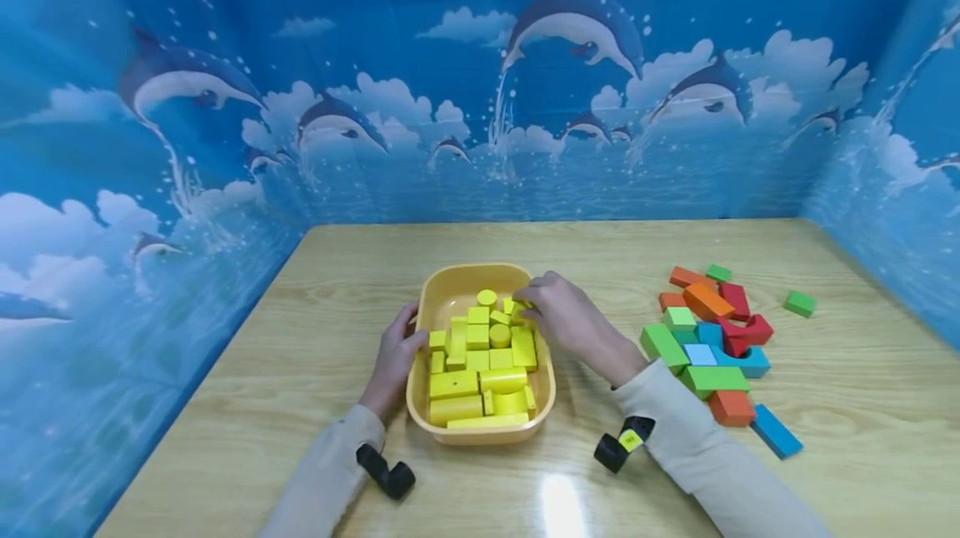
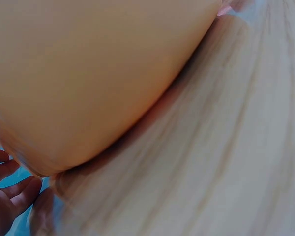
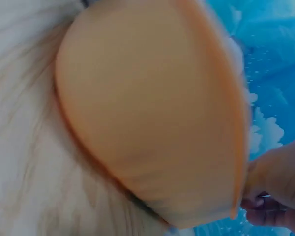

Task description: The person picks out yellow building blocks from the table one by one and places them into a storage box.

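Note:
A yellow-orange plastic basin stands on the table, filled with yellow toy blocks in several shapes: cubes, cylinders, bars and an arch. My left hand holds the basin's left side, thumb at the rim and fingers along the outer wall. In the left wrist view, the fingers of that hand show at the lower left beside the basin wall. Over the far right corner reaches my right hand, its fingertips pinching a yellow block among the others. The basin wall hides the blocks in the right wrist view.
To the right lies a loose pile of green, red, orange and blue blocks. One green block lies apart from it. A blue dolphin-print curtain borders the wooden table at the back and sides.

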A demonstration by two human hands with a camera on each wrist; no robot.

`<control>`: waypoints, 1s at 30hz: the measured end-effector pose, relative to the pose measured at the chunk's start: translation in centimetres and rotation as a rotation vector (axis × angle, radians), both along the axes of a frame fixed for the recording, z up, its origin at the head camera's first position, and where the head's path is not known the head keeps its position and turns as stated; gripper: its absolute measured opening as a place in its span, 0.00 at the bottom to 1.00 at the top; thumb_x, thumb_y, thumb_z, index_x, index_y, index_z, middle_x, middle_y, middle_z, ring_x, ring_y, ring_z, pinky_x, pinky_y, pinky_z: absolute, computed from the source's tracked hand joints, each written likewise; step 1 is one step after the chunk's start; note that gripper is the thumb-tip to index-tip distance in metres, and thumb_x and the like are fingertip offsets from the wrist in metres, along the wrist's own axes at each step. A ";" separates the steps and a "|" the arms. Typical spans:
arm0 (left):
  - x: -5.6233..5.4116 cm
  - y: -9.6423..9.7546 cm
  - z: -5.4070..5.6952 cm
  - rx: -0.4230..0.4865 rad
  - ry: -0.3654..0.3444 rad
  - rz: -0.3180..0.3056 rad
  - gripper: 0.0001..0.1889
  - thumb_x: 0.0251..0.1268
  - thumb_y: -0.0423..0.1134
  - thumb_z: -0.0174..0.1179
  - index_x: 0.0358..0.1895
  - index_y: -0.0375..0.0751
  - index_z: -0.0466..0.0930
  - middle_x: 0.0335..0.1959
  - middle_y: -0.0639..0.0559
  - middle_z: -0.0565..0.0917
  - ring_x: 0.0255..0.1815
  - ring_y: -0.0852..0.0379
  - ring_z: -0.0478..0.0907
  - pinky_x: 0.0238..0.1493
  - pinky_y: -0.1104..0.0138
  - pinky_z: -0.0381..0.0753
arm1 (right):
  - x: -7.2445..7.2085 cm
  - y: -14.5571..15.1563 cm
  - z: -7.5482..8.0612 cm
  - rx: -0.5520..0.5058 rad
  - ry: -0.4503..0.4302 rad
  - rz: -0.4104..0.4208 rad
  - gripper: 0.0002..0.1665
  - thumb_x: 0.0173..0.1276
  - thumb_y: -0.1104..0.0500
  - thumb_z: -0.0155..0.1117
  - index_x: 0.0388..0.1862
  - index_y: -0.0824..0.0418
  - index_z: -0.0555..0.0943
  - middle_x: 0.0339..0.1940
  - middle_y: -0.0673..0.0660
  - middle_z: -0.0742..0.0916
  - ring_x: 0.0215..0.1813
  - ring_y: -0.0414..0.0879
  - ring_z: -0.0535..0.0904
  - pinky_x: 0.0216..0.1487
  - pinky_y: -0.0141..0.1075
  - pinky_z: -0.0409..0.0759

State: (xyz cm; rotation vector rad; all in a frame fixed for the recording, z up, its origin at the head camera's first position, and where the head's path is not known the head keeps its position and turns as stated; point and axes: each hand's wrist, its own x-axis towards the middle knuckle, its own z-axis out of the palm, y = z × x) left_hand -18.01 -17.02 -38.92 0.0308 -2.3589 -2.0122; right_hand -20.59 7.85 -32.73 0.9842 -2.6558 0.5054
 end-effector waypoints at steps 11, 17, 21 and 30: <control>-0.1 0.1 0.0 0.002 0.006 0.002 0.35 0.53 0.29 0.45 0.70 0.35 0.62 0.69 0.38 0.65 0.62 0.42 0.69 0.60 0.55 0.71 | -0.5 -1.6 -0.1 0.226 0.078 -0.104 0.11 0.62 0.70 0.61 0.27 0.60 0.87 0.22 0.54 0.82 0.29 0.49 0.72 0.31 0.42 0.76; -0.2 0.0 0.0 -0.014 0.003 0.011 0.34 0.54 0.30 0.45 0.70 0.37 0.64 0.68 0.38 0.67 0.60 0.42 0.71 0.57 0.56 0.73 | -0.7 -1.2 -0.3 0.149 0.017 -0.085 0.11 0.58 0.66 0.69 0.41 0.62 0.88 0.37 0.57 0.88 0.38 0.53 0.77 0.41 0.45 0.78; -0.2 0.0 0.1 -0.002 -0.005 -0.001 0.34 0.54 0.30 0.45 0.71 0.37 0.63 0.69 0.38 0.66 0.62 0.42 0.69 0.60 0.54 0.72 | -0.6 -1.0 -0.4 0.114 0.047 -0.063 0.08 0.56 0.65 0.71 0.37 0.61 0.88 0.35 0.55 0.88 0.36 0.51 0.76 0.39 0.43 0.77; -0.2 0.0 0.1 0.002 -0.001 0.007 0.34 0.53 0.29 0.45 0.70 0.36 0.62 0.70 0.38 0.64 0.63 0.41 0.68 0.61 0.52 0.70 | -0.4 -1.7 -0.9 0.194 0.122 -0.105 0.13 0.55 0.74 0.63 0.21 0.59 0.86 0.22 0.53 0.83 0.28 0.48 0.68 0.29 0.39 0.70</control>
